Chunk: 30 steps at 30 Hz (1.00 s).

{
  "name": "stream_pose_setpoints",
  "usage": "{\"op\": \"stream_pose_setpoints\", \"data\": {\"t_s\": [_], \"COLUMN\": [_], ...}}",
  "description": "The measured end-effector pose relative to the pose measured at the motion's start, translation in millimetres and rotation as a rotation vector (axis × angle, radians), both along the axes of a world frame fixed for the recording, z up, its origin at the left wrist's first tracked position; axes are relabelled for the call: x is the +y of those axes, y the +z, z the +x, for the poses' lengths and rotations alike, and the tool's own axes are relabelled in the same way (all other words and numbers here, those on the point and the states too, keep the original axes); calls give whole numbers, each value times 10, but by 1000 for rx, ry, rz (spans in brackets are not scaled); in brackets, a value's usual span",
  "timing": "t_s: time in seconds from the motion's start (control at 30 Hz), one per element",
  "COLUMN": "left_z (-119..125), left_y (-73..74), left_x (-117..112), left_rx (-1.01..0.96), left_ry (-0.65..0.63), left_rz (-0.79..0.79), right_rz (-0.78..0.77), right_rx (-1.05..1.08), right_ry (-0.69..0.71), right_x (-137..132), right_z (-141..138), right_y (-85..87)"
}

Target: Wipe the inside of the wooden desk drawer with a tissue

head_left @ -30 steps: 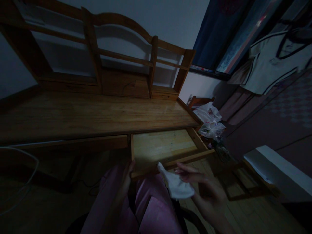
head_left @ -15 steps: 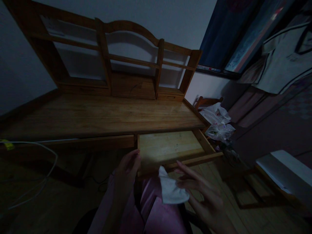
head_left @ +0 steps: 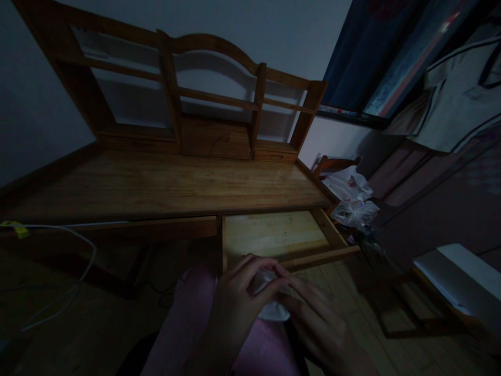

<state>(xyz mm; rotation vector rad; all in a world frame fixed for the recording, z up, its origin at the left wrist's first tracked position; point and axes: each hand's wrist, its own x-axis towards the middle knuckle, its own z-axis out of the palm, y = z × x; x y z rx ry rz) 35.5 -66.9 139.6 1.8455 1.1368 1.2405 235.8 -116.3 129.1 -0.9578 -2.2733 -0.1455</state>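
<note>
A small white cloth (head_left: 273, 312) is held between my two hands, above my lap and just in front of the pulled-out drawer. My left hand (head_left: 240, 295) curls over it from the left, its fingers closed on the cloth. From the right, my right hand (head_left: 319, 313) grips it too, with the fingertips of both hands meeting at its top. Part of the cloth is hidden behind the fingers. The wooden drawer (head_left: 277, 235) beyond shows a bare pale bottom.
A wooden desk (head_left: 195, 183) with a shelf hutch (head_left: 215, 96) spans the view ahead. White plastic bags (head_left: 350, 190) rest on a chair at its right. A white cable (head_left: 88, 240) hangs at the left. A wooden stool (head_left: 407, 313) stands on the right.
My left hand has moved right from the drawer's left edge onto the cloth. The cloth, earlier hanging from my right hand alone, is now between both hands.
</note>
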Motion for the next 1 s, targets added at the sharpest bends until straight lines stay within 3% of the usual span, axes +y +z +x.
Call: {"op": "stream_pose_setpoints", "data": {"t_s": [0.13,0.33,0.5,0.83,0.93,1.0], "left_z": [-48,-57,-49,-81,-203,-422], "left_y": [54,105,115,112,3,-147], "left_x": [-10,-11,-29,-48,-45,-10], "left_rx": [58,122,124,149,130,67], "left_ry": [34,82,146,171,236,344], "left_rz": [49,322,433,437,329,215], "right_rz": [15,32,37,38,28,17], "right_rx": [-37,-27,-75,-78,-85,-78], "right_ry": [-6,-24,-9,-28,-36,-62], "right_x": [-5,0,-10,-19,-17,-10], "right_z": [5,-59,-57,-54,-5,59], "right_y": [-17,21,37,16,-43,-76]}}
